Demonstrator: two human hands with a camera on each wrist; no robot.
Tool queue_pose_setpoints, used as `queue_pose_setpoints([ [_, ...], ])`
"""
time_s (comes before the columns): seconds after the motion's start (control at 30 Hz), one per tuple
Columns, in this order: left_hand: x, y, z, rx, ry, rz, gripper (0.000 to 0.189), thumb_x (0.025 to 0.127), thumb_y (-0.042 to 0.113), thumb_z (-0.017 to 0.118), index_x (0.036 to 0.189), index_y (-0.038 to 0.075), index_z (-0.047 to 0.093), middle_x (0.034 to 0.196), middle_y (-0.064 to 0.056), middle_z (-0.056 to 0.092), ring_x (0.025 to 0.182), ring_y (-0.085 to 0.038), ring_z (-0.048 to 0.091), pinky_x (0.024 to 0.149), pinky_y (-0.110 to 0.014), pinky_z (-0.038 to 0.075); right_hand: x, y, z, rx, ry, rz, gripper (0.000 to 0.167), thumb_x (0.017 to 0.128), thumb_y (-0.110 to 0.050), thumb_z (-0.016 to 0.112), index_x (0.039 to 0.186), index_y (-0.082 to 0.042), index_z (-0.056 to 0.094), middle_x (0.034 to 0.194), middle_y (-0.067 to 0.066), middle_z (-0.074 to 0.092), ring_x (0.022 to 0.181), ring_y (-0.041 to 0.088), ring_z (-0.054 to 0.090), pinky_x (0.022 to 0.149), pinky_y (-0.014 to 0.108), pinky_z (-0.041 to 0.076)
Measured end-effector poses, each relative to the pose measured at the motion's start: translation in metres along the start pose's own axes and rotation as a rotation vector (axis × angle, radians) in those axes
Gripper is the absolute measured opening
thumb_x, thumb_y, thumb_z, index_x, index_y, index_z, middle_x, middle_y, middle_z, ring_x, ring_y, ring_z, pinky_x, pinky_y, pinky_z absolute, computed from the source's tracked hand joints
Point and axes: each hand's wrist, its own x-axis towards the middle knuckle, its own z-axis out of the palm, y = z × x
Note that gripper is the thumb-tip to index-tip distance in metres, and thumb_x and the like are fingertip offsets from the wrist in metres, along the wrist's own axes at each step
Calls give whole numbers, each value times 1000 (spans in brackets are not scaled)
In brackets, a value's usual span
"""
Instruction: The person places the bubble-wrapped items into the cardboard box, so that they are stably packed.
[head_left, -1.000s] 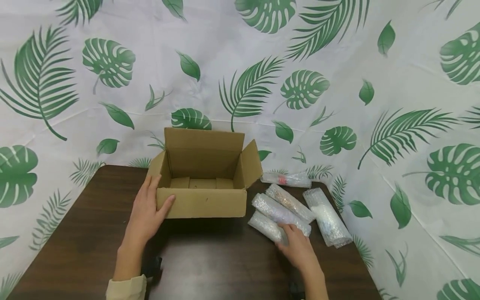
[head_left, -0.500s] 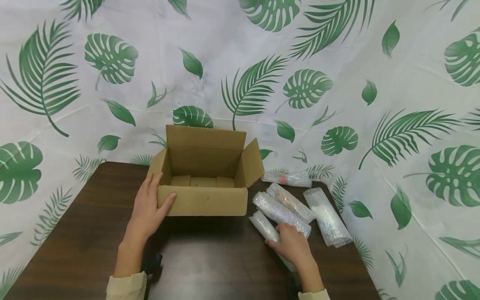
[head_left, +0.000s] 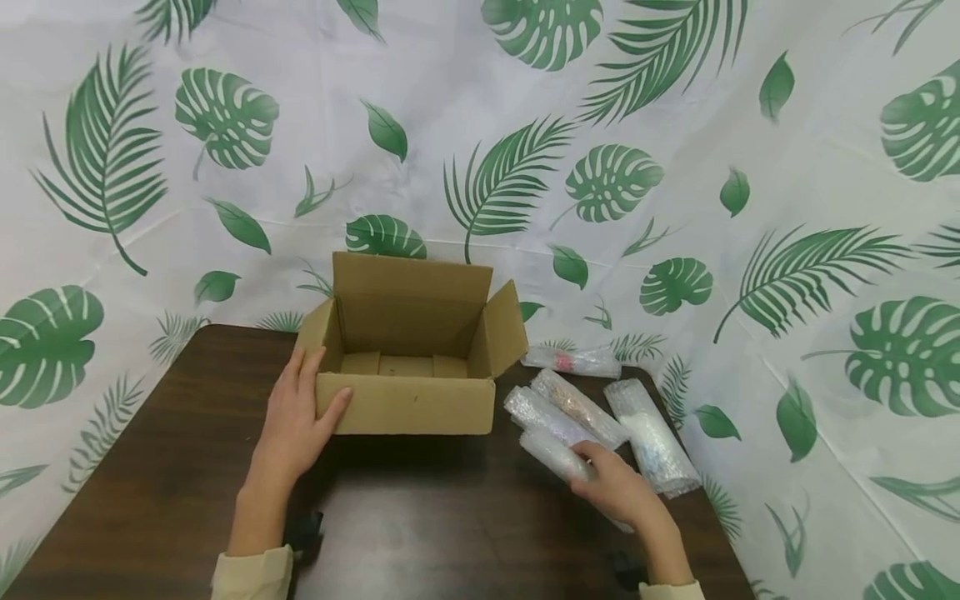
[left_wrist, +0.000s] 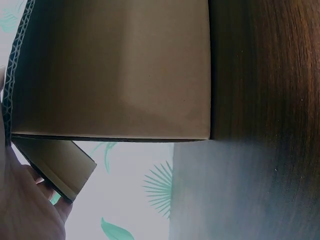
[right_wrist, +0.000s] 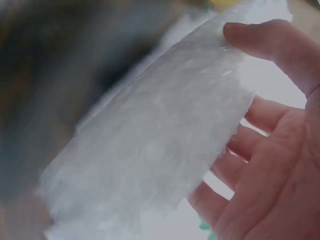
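An unlidded cardboard box (head_left: 412, 407) stands on the table with flaps raised. My left hand (head_left: 294, 417) holds its left front corner, thumb on the front panel and fingers along the left side. In the left wrist view the fingers of the left hand (left_wrist: 30, 200) bend behind a flap. With thumb and fingers my right hand (head_left: 617, 483) grips a bubble-wrapped roll (head_left: 551, 452). It fills much of the right wrist view as a whitish, cloudy wrap (right_wrist: 150, 120); what lies inside is hidden.
Behind the held roll lie a lilac-tinted roll (head_left: 540, 415) and an orange-tinted roll (head_left: 573, 402). A wider bubble-wrapped bundle (head_left: 652, 437) lies near the table's right edge, and another with a red patch (head_left: 573, 361) at the back. A leaf-patterned cloth (head_left: 450, 125) hangs behind the table (head_left: 420, 533).
My right hand has taken a firmer grip on the nearest bubble-wrapped roll, which has shifted and turned beneath the hand, then moved to the right. My left hand stays on the box.
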Motion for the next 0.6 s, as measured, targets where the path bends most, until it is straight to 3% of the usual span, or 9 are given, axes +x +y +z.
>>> queue_pose_setpoints([
  [0.1, 0, 0, 0, -3, 7, 6, 79, 109, 47, 61, 170, 14, 24, 174, -33, 19, 156, -59, 24, 118, -80, 23, -7, 1, -25, 33, 54, -38, 53, 96, -29, 79, 140, -3, 65, 139, 18, 70, 129, 37, 66, 106, 60, 53],
  [0.23, 0, -1, -1, -10, 26, 18, 78, 108, 46, 62, 169, 14, 26, 173, -34, 21, 155, -60, 26, 117, -80, 24, -12, -10, -70, 0, 152, -72, 57, 101, -35, 76, 145, -2, 61, 144, 22, 66, 127, 42, 66, 100, 61, 55],
  [0.43, 1, -4, -3, -24, 25, 25, 77, 108, 47, 61, 169, 14, 27, 174, -33, 20, 156, -61, 26, 117, -81, 24, -16, -44, -141, -131, 261, -68, 64, 106, -40, 70, 154, -2, 52, 150, 28, 57, 135, 50, 57, 103, 69, 48],
  [0.6, 4, -4, -2, -28, 20, 20, 77, 108, 47, 61, 169, 14, 27, 174, -33, 19, 156, -60, 25, 118, -80, 24, -9, -75, -179, -194, 318, -95, 66, 105, -37, 71, 156, -2, 49, 153, 29, 53, 136, 52, 54, 103, 73, 46],
])
